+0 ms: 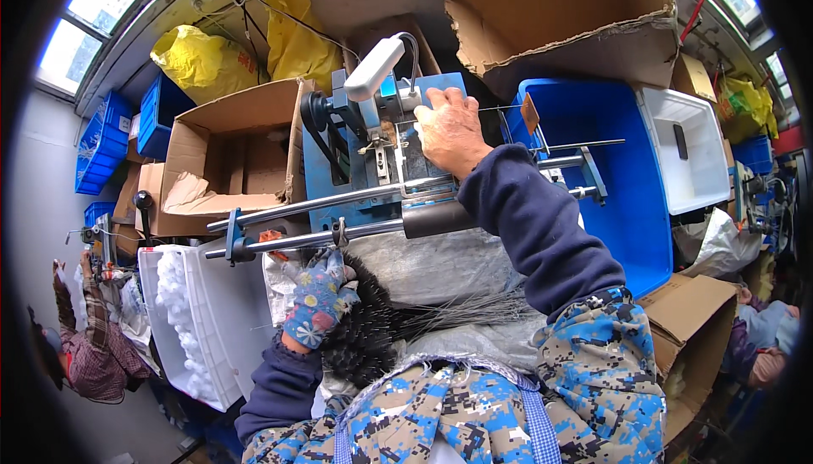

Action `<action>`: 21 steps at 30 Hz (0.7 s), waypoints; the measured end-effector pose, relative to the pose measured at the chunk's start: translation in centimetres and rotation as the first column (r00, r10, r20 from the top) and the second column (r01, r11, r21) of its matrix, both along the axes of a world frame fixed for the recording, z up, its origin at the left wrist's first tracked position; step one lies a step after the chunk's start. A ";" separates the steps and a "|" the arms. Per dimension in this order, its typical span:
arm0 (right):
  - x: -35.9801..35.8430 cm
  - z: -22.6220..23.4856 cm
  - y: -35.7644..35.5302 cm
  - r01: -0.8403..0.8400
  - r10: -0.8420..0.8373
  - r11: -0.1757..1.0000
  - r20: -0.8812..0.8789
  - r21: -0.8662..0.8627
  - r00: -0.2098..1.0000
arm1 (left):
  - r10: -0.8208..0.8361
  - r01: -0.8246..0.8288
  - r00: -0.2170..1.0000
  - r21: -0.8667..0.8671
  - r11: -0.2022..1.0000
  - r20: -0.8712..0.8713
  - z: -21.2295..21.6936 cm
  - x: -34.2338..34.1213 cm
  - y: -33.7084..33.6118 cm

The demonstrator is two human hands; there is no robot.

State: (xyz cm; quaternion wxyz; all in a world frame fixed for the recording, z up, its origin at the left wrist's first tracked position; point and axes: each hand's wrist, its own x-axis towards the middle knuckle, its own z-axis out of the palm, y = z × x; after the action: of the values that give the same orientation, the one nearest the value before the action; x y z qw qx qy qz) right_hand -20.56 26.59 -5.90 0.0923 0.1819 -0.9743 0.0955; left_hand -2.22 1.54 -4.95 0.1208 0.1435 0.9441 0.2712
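My bare right hand [456,132] reaches over the blue bench machine [360,197], its fingers bent down beside a white block [410,97]. A thin metal wire [501,108] sticks out to the right from under these fingers, which seem closed on it; its other end is hidden. Lower left, my left hand [319,301] wears a blue floral glove. Its fingers curl at the edge of a pile of black bristle brushes [360,328]; what they hold is hidden. The brushes' long wire stems [466,313] fan out to the right across my lap.
Two metal rails [318,240] cross in front of me. At left are a white bin [203,328] with white fluff and an open cardboard box [237,201]. A blue tub [631,235], a white tray [690,168] and another carton [584,49] stand right. Other people sit at both sides.
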 end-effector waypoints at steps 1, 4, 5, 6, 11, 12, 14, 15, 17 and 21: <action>0.9 -0.1 0.6 0.023 -0.025 0.999 -0.084 -0.022 0.996 | -0.024 0.029 0.997 0.070 0.997 -0.068 0.3 0.0 0.1; 3.8 1.2 2.4 -0.041 0.041 0.998 -0.015 -0.040 0.999 | 0.023 -0.002 0.993 0.181 0.983 -0.117 0.5 0.6 -0.7; 4.3 0.7 2.3 -0.020 0.021 0.996 0.010 -0.092 1.000 | 0.141 -0.133 0.990 0.224 0.965 -0.019 0.6 0.8 -0.4; 4.5 0.8 2.0 0.004 0.003 0.996 0.074 -0.089 0.997 | 0.121 -0.110 0.992 0.241 0.964 -0.033 0.5 0.9 0.0; 4.3 0.4 0.6 0.053 -0.029 0.985 0.145 -0.165 0.989 | 0.011 0.032 0.989 0.282 0.959 -0.150 1.6 0.2 1.2; 4.3 0.3 0.2 0.048 -0.021 0.981 0.144 -0.187 0.989 | 0.003 0.056 0.976 0.264 0.963 -0.217 2.1 0.1 1.5; 4.4 0.5 -1.2 0.023 -0.004 0.988 0.123 -0.153 0.992 | 0.087 -0.028 0.972 0.265 0.964 -0.216 2.4 0.7 1.0; 4.5 0.4 -2.0 0.021 -0.001 0.984 0.114 -0.175 0.993 | 0.153 -0.093 0.971 0.300 0.949 -0.184 2.7 1.0 0.8; 4.6 0.6 -3.5 0.021 -0.005 0.984 0.091 -0.175 0.996 | 0.213 -0.146 0.950 0.281 0.948 -0.226 3.5 0.9 0.5; 4.7 1.3 -5.4 -0.015 0.040 0.981 0.127 -0.195 0.991 | 0.331 -0.174 0.914 0.513 0.841 -0.233 4.8 0.5 0.9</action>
State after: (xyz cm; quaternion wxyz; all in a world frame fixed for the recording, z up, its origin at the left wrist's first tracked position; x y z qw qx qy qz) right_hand -15.86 21.24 -4.65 0.0444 0.1788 -0.9618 0.2026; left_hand -1.76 2.41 -0.14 -0.1068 0.0826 0.8642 0.4847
